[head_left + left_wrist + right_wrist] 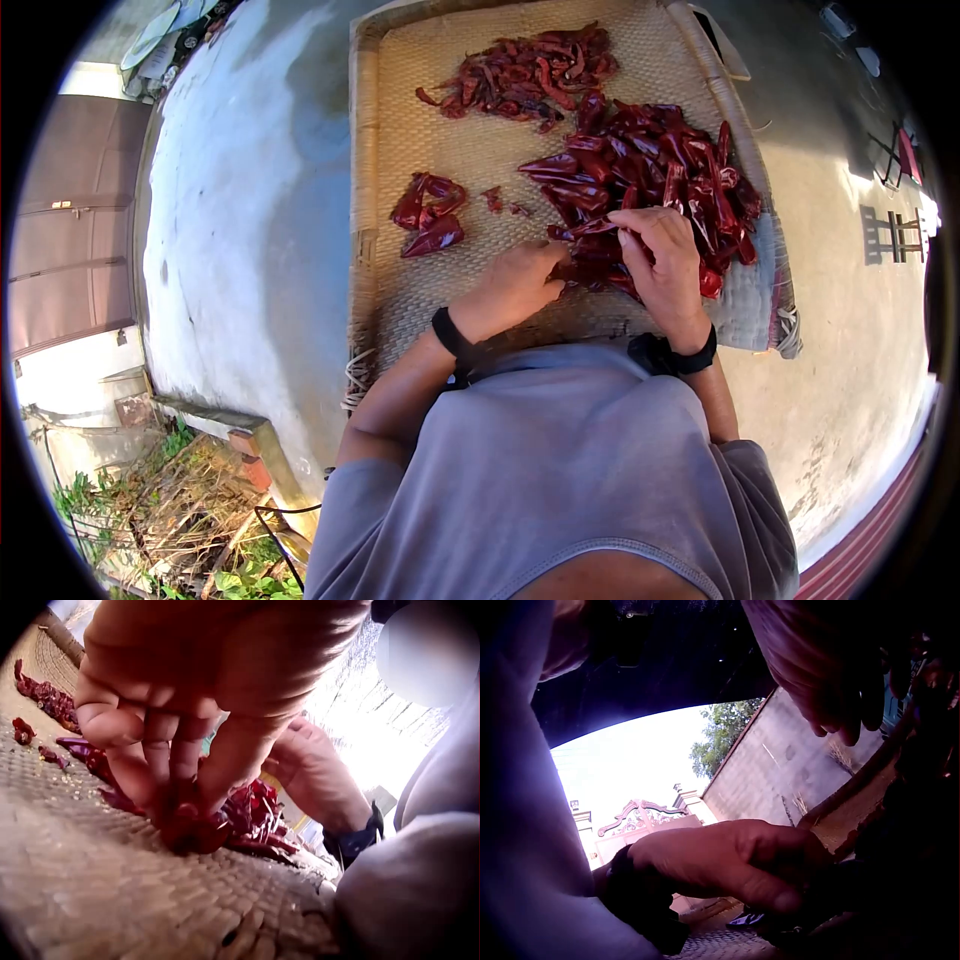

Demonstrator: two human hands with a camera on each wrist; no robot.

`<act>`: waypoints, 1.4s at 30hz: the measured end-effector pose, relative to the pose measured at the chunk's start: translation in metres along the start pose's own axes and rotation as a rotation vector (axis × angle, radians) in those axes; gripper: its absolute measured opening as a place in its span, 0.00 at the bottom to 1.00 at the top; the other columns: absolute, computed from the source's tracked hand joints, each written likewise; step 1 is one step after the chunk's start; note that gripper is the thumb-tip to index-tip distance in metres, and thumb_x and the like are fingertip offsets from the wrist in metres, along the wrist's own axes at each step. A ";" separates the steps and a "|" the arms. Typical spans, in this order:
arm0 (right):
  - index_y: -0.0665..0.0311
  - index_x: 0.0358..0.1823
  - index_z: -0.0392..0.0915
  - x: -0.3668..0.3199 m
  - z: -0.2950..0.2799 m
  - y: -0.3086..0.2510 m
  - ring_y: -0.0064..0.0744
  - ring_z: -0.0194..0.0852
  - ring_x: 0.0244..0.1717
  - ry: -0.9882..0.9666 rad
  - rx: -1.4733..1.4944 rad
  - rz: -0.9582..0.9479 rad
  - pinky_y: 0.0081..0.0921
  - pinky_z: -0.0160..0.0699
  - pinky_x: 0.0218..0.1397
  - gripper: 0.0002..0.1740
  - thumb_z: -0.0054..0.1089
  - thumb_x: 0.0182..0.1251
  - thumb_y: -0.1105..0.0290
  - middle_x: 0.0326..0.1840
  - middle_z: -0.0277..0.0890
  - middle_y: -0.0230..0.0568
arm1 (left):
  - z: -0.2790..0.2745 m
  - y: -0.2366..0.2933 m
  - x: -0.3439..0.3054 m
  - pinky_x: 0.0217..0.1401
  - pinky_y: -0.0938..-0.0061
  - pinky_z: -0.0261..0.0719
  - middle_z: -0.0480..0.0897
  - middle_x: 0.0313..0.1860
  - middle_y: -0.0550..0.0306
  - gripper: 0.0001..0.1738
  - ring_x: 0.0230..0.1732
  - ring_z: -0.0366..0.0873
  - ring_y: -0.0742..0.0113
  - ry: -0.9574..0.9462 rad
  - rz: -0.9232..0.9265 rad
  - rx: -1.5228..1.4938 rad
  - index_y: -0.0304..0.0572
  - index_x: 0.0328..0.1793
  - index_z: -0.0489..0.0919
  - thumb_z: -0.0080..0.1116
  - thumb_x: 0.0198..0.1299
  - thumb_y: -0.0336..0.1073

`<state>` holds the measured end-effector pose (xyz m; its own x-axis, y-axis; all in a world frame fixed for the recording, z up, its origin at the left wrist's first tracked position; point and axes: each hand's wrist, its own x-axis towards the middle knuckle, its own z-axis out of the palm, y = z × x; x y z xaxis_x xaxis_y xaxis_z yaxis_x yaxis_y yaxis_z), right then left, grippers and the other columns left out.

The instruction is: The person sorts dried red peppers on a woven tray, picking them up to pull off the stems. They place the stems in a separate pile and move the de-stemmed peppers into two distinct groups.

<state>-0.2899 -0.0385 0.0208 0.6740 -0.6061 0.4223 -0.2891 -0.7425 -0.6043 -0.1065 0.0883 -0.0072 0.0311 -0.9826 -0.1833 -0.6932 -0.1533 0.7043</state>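
Observation:
My left hand [508,288] reaches in at the near edge of a heap of glossy dark red dried chilies [640,165]. Its thumb and fingertips pinch a red chili [196,834] low over the weave, as the left wrist view shows. Across from it, my right hand [665,258] pinches the end of another chili [594,228] between thumb and forefinger. Both hands are close together over the heap. In the right wrist view the left hand [735,859] shows side-on, while the right hand [817,667] hangs dark at the top and its fingertips' work is in shadow.
Everything lies on a woven tray [405,120] with a raised rim. Shrivelled, duller red chili pieces [530,75] are spread at its far end. A few glossy chilies [430,215] sit apart on the left, beside small scraps [493,199]. Grey cloth [750,290] covers the right corner.

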 end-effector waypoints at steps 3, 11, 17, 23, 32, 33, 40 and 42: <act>0.56 0.47 0.83 -0.003 -0.002 0.003 0.39 0.72 0.58 -0.095 -0.088 -0.044 0.40 0.67 0.65 0.16 0.68 0.55 0.76 0.50 0.80 0.33 | -0.017 -0.005 -0.015 0.50 0.56 0.77 0.82 0.44 0.47 0.12 0.49 0.80 0.46 -0.004 -0.037 0.004 0.42 0.49 0.79 0.59 0.59 0.34; 0.57 0.44 0.81 -0.010 -0.002 -0.001 0.49 0.52 0.76 -0.271 -0.314 -0.071 0.57 0.48 0.79 0.17 0.71 0.49 0.72 0.69 0.67 0.40 | -0.075 -0.042 -0.077 0.54 0.56 0.76 0.81 0.45 0.52 0.15 0.52 0.78 0.46 0.163 -0.284 0.382 0.47 0.47 0.80 0.60 0.53 0.25; 0.58 0.43 0.82 -0.010 0.006 0.004 0.49 0.53 0.76 -0.251 -0.346 -0.065 0.56 0.47 0.79 0.15 0.70 0.51 0.72 0.68 0.68 0.40 | -0.079 -0.044 -0.083 0.54 0.57 0.77 0.81 0.47 0.50 0.19 0.52 0.78 0.47 0.330 -0.314 0.455 0.45 0.53 0.81 0.63 0.53 0.27; 0.56 0.42 0.83 -0.002 0.000 -0.007 0.49 0.53 0.77 -0.228 -0.248 -0.094 0.55 0.47 0.79 0.14 0.72 0.51 0.69 0.68 0.69 0.36 | -0.054 -0.015 -0.050 0.50 0.65 0.78 0.79 0.51 0.48 0.21 0.49 0.79 0.54 0.239 -0.122 -0.009 0.42 0.58 0.78 0.67 0.58 0.33; 0.54 0.40 0.85 -0.003 0.008 -0.010 0.48 0.57 0.75 -0.250 -0.135 -0.168 0.54 0.54 0.77 0.13 0.75 0.51 0.65 0.65 0.72 0.35 | -0.032 0.013 -0.017 0.42 0.65 0.78 0.81 0.41 0.49 0.16 0.40 0.80 0.58 0.129 0.010 -0.143 0.38 0.51 0.79 0.68 0.60 0.35; 0.54 0.39 0.85 -0.003 0.006 -0.008 0.48 0.59 0.73 -0.235 -0.136 -0.164 0.54 0.56 0.75 0.12 0.74 0.52 0.66 0.64 0.73 0.36 | -0.036 0.014 -0.019 0.41 0.65 0.78 0.81 0.40 0.49 0.15 0.38 0.80 0.58 0.133 -0.007 -0.134 0.37 0.50 0.79 0.68 0.60 0.35; 0.54 0.42 0.84 0.011 0.005 -0.002 0.48 0.60 0.72 -0.097 -0.276 -0.049 0.50 0.58 0.73 0.12 0.70 0.55 0.71 0.64 0.72 0.37 | -0.074 -0.036 -0.055 0.42 0.60 0.79 0.83 0.38 0.46 0.11 0.39 0.82 0.50 0.552 -0.288 0.262 0.39 0.44 0.81 0.65 0.63 0.39; 0.55 0.46 0.83 0.018 0.008 0.000 0.48 0.57 0.73 -0.090 -0.339 -0.075 0.52 0.54 0.75 0.15 0.70 0.55 0.70 0.66 0.71 0.38 | -0.077 -0.051 -0.064 0.43 0.55 0.80 0.83 0.40 0.44 0.12 0.41 0.83 0.42 0.629 -0.473 0.360 0.41 0.44 0.81 0.65 0.62 0.41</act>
<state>-0.2723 -0.0472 0.0228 0.7547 -0.5301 0.3865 -0.4354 -0.8455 -0.3093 -0.0175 0.1511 0.0217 0.6928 -0.7160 0.0863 -0.6895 -0.6226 0.3701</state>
